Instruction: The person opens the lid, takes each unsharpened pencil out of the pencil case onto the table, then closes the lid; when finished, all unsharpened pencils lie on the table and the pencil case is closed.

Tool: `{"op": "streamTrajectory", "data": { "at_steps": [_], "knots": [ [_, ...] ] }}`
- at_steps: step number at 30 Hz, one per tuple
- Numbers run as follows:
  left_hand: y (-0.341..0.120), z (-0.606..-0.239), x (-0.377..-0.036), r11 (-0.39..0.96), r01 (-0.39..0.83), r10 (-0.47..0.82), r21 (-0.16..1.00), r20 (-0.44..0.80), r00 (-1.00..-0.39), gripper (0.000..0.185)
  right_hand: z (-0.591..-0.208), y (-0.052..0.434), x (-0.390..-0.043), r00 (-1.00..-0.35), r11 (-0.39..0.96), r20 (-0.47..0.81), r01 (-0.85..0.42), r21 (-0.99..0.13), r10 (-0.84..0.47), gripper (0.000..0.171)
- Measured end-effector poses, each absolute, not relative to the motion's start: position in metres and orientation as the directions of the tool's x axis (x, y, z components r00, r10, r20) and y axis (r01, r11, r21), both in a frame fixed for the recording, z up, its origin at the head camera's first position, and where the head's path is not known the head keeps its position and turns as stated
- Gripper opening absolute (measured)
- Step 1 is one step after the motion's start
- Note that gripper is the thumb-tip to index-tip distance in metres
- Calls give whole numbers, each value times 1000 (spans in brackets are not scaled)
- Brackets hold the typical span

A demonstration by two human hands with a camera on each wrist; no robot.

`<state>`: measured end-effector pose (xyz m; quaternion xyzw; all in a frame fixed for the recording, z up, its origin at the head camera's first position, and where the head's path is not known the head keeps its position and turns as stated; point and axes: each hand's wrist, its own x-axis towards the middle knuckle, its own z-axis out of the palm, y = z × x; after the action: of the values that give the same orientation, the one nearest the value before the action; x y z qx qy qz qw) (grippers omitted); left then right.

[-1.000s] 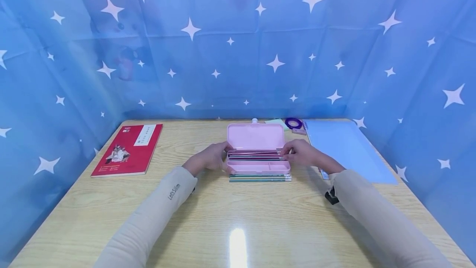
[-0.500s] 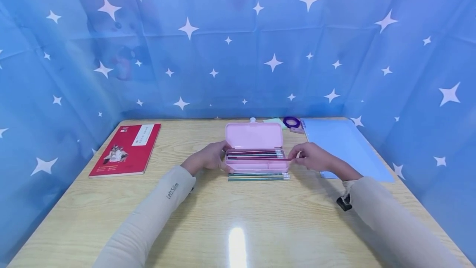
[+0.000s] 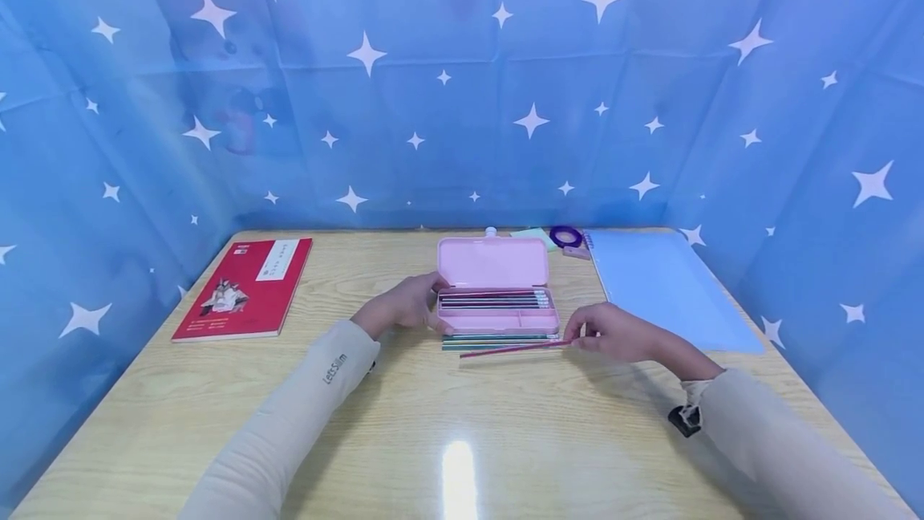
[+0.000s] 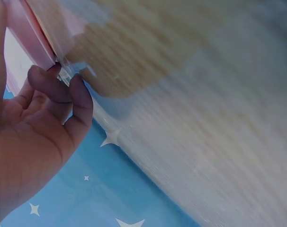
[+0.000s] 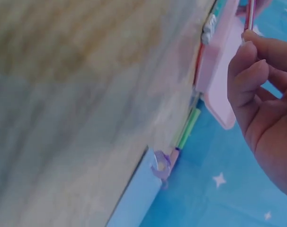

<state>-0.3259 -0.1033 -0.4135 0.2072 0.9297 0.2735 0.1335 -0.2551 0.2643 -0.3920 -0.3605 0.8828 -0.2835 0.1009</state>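
A pink pencil case (image 3: pixel 498 326) lies with its lid raised on the table, several pencils (image 3: pixel 491 300) in its rear compartment. My left hand (image 3: pixel 407 305) grips the case's left end, thumb at the front and fingers behind. In the left wrist view the left hand (image 4: pixel 44 123) has curled fingers beside the pink case. My right hand (image 3: pixel 613 333) pinches a red pencil (image 3: pixel 512 349) by its right end, just in front of the case. The right wrist view shows that red pencil (image 5: pixel 249 16) between thumb and fingertips. Several green pencils (image 3: pixel 498 341) lie along the case's front edge.
A red book (image 3: pixel 245 291) lies on the left of the table. To the right is a light blue spiral pad (image 3: pixel 671 287). Behind, near the case, are a purple tape roll (image 3: pixel 566 237), a small pink block (image 3: pixel 577 253) and green paper (image 3: pixel 532 237).
My right hand has lifted the red pencil out of the case and carried it toward me, in front of the green pencils. The left hand has stayed on the case.
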Motion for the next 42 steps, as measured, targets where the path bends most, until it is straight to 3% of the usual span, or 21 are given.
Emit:
{"op": "streamTrajectory", "data": {
  "at_steps": [6,21,30,42],
  "knots": [
    [-103,-413,-326,761,309,461,570,-141,-876,88,-399,257,-248,-701,581,25,-610,-538,-713,10],
    [-102,-412,-326,772,305,453,557,-145,-880,86,-404,246,-243,-782,658,56,-558,-506,-621,10],
    [-103,-411,-325,765,291,448,574,-149,-882,87,-406,234,-243,-863,687,68,-443,-576,-500,11],
    [-104,-413,-328,752,344,482,562,-112,-869,85,-409,228,-245,-888,724,58,-407,-557,-456,14]
  ]
}}
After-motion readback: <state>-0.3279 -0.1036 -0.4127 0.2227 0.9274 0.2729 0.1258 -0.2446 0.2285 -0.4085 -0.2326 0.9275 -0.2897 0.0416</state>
